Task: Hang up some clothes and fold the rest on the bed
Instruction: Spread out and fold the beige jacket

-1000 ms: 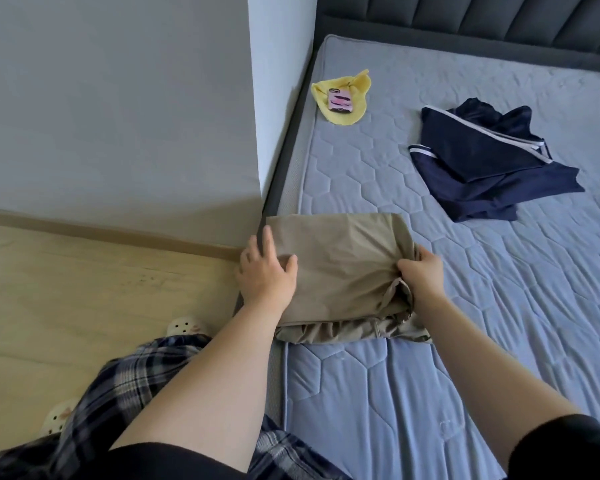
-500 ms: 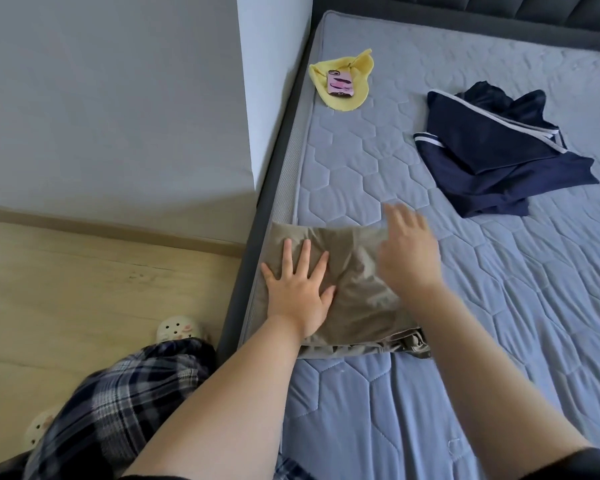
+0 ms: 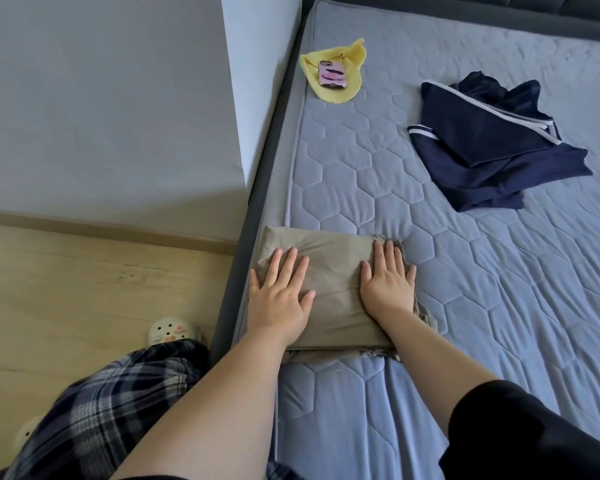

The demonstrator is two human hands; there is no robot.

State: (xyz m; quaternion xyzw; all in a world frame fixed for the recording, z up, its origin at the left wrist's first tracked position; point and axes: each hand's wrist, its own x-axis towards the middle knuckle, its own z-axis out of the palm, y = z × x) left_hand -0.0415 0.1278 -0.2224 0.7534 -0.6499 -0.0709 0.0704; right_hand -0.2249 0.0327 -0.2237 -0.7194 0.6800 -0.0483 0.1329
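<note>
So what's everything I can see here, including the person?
Folded garment: one, khaki, near edge of the mattress, under both hands.
Dark clothes: one loose pile, navy with white trim, farther right on the mattress.
Cloth: one, yellow, far left edge of the mattress.
Phone: one, pink case, lying on the cloth.
Mattress: one, grey-blue, quilted.
Wall: grey, left.
Floor: light wood, lower left.
Slipper: one clearly seen, cream with holes, on the floor.
Trousers: plaid, on the person.
Left hand: flat on the garment.
Right hand: flat on the garment.
</note>
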